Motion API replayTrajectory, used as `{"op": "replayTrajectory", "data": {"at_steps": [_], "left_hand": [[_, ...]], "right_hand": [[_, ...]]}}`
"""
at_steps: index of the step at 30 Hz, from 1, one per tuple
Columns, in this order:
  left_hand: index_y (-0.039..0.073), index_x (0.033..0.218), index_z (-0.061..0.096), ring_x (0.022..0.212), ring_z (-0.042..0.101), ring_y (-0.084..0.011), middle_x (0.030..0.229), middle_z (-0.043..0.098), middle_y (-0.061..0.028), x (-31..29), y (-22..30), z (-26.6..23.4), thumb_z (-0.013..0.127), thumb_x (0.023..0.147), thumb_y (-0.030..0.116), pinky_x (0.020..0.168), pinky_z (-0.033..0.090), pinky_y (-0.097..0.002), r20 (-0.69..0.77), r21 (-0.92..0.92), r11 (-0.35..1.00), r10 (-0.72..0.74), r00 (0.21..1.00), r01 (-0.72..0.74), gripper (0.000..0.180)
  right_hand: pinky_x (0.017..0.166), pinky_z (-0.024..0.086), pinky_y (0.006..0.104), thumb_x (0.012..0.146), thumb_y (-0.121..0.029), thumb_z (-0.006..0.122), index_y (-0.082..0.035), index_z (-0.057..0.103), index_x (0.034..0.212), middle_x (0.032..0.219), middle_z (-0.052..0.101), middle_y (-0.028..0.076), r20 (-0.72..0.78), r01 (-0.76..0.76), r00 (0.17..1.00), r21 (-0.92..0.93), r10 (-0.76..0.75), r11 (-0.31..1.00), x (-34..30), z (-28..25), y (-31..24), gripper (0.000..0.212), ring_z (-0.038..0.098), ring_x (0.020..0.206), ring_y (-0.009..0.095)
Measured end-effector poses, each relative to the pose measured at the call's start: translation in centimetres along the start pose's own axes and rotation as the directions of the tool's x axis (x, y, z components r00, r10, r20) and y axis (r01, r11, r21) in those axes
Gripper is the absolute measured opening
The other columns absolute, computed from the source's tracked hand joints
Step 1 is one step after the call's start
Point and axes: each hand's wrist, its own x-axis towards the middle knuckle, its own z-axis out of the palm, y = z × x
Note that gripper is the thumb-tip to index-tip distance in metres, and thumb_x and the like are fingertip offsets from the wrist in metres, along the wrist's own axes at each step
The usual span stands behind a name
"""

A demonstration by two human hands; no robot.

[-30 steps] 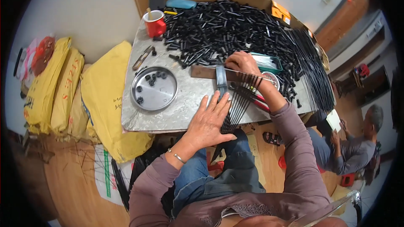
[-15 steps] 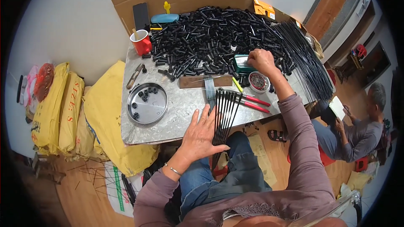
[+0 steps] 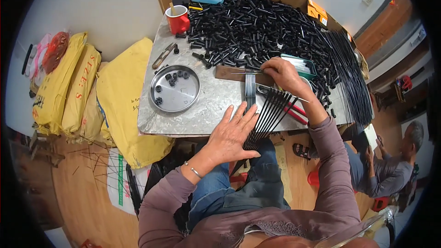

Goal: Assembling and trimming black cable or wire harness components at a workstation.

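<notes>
My left hand (image 3: pixel 232 138) lies flat with fingers spread over a bundle of thin rods. Their black lengths (image 3: pixel 274 110) fan out beside it, and their silvery ends (image 3: pixel 250 87) reach a brown wooden bar (image 3: pixel 226 73) on the table. Above the bar's right end my right hand (image 3: pixel 285 77) is closed in a pinch on thin metal needles (image 3: pixel 250 73) lying across the bar. A pale thin tip shows behind that hand. A green box (image 3: pixel 313 68) with thin pale sticks inside stands just beyond it. Red-handled pliers (image 3: pixel 297 115) are partly hidden under the black rods.
A round metal tray (image 3: pixel 177 102) with several black caps sits at left. Behind it are tweezers (image 3: pixel 164 56) and a red mug (image 3: pixel 178 22). Black tubular parts (image 3: pixel 257 27) heap across the back; long black rods (image 3: pixel 351 78) lie at right. A person (image 3: pixel 395 156) sits at right.
My right hand has left the green box and come left to the wooden bar, with thin needles at its fingertips. My left hand stays spread on the rods. The view has shifted.
</notes>
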Motion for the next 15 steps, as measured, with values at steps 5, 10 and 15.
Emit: {"op": "replayTrajectory", "data": {"at_steps": [5, 10, 15], "left_hand": [[-0.002, 0.137, 0.039, 0.140, 0.022, -0.0361, 0.148, 0.029, -0.0200, -0.10, -0.11, 0.13, 0.067, 0.069, 0.062, 0.112, 0.019, -0.0521, -0.040, -0.007, 1.000, 0.027, 0.999, -0.027, 0.097], [-0.004, 0.135, 0.041, 0.140, 0.022, -0.0361, 0.149, 0.028, -0.0195, -0.31, -0.34, 0.24, 0.067, 0.069, 0.061, 0.112, 0.020, -0.0518, -0.057, -0.025, 0.999, 0.027, 0.998, -0.029, 0.097], [0.002, 0.138, 0.040, 0.141, 0.020, -0.0339, 0.150, 0.029, -0.0163, -0.34, -0.41, 0.29, 0.069, 0.069, 0.060, 0.114, 0.016, -0.0492, -0.023, -0.021, 1.000, 0.008, 1.000, -0.008, 0.094]], "right_hand": [[0.077, 0.049, 0.0364, 0.085, -0.012, 0.059, -0.008, 0.069, 0.094, 0.088, 0.064, 0.010, 0.106, -0.079, 0.991, -0.008, 0.079, 0.997, 0.48, 0.32, 0.20, 0.014, 0.062, 0.086, 0.028], [0.076, 0.050, 0.0355, 0.084, -0.009, 0.060, -0.007, 0.070, 0.096, 0.090, 0.065, 0.009, 0.151, -0.099, 0.984, -0.003, 0.098, 0.995, 0.76, -0.06, -0.39, 0.015, 0.062, 0.086, 0.027], [0.077, 0.050, 0.0353, 0.083, -0.007, 0.060, -0.007, 0.071, 0.096, 0.089, 0.065, 0.010, 0.164, -0.075, 0.983, -0.032, 0.080, 0.997, 0.94, 0.11, 0.28, 0.017, 0.063, 0.086, 0.027]]}}
